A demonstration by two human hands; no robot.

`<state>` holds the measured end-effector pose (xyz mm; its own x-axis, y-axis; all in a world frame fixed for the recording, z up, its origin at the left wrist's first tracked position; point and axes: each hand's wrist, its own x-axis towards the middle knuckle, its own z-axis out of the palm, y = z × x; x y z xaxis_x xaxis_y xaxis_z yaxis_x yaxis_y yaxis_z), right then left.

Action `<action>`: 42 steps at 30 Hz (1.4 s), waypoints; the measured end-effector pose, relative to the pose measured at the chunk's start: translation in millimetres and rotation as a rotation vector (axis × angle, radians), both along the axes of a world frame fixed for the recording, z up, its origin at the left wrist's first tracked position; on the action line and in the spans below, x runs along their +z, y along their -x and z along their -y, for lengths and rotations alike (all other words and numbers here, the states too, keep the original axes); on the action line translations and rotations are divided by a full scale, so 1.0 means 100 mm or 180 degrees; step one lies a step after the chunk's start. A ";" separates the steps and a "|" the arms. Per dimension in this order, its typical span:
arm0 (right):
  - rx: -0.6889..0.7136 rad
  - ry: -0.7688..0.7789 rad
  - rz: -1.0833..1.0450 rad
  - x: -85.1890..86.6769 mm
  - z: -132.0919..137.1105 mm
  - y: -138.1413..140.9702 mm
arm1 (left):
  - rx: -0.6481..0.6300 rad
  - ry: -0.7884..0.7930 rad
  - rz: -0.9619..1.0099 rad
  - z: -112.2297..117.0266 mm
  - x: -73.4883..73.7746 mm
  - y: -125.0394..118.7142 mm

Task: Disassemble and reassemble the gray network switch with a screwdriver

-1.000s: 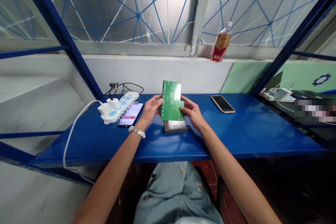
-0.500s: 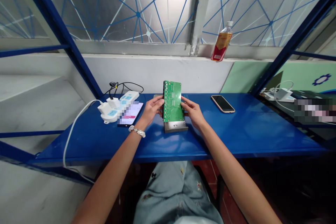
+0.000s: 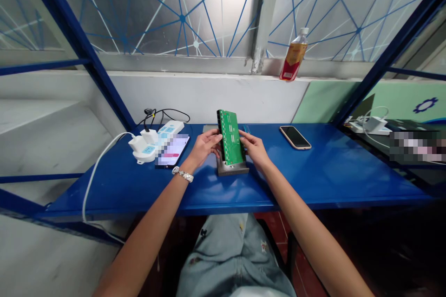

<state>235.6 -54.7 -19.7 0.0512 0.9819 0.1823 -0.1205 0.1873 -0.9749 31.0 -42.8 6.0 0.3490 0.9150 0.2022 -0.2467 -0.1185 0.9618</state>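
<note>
A green circuit board (image 3: 231, 137) stands tilted between my two hands, with a row of dark connectors along its left edge. My left hand (image 3: 206, 145) grips that left edge, thumb on the board's face. On the opposite edge, the fingers of my right hand (image 3: 253, 145) are closed against the board. Under and behind it sits a dark metal case (image 3: 233, 170), whose front lip shows below the board's lower end. Whether the board touches the case cannot be made out.
Left on the blue table (image 3: 296, 176) are a white power strip (image 3: 169, 131) with plugs and a lit phone (image 3: 174, 151). A dark-screened phone (image 3: 295, 138) lies to the right. On the ledge behind leans a drink bottle (image 3: 294, 58).
The board has turned, its upper end leaning left and its lower end lying further back over the case. Both hands stay on its edges.
</note>
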 end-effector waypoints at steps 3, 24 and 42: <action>-0.0089 -0.0109 0.0087 -0.03 -0.03 0.03 | -0.0148 0.0074 0.0047 0.02 0.01 -0.03; -0.0176 0.0377 0.0122 -0.04 -0.06 0.09 | 0.0924 -0.1041 -0.0676 0.03 -0.05 -0.09; 0.0744 0.0597 -0.0700 0.21 0.07 -0.05 | 0.1842 -0.2720 -0.1582 0.05 0.07 0.10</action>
<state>241.0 -61.9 1.2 -0.1604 0.9870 0.0077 -0.3493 -0.0494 -0.9357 20.7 -47.5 12.8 0.1357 0.5944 0.7927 0.4427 -0.7521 0.4882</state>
